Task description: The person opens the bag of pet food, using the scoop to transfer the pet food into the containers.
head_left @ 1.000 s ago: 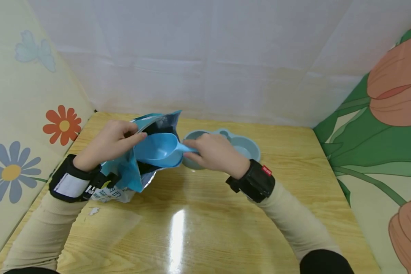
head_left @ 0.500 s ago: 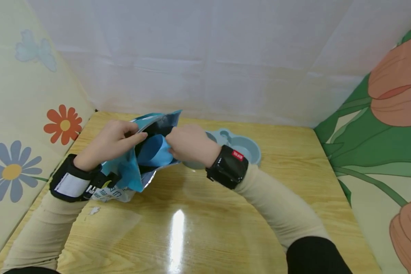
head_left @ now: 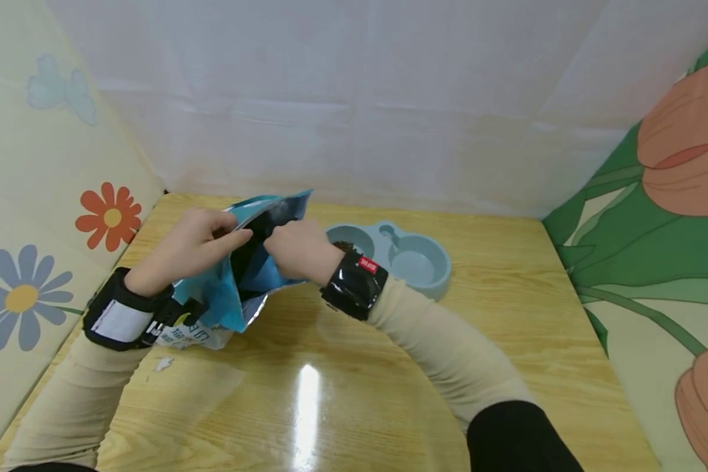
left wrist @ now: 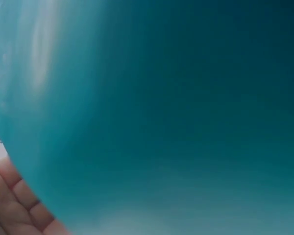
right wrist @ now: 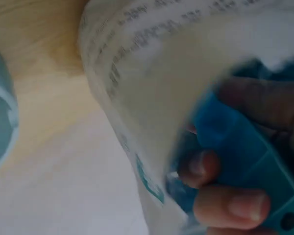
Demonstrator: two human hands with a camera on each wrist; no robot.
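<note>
Here the right hand [head_left: 289, 252] is reaching into the mouth of the blue bag [head_left: 230, 288], its fingers [right wrist: 220, 205] curled round the handle of the blue scoop [head_left: 259, 269], whose bowl is buried inside. The left hand [head_left: 191, 246] is pinching the bag's upper lip at about ten o'clock from the scoop, holding the opening wide. The step in hand looks like the scooping itself. The next move probably calls for drawing the scoop out level, so nothing spills, while the left hand is holding the mouth spread.

The bag is lying on the wooden table [head_left: 342, 393] at its nine o'clock side, its long axis running from seven o'clock up to one o'clock, mouth pointing toward one. The scoop's handle is pointing out toward three o'clock, at the double pet bowl [head_left: 415, 262], whose left well is already holding some dark kibble [head_left: 343, 246].
</note>
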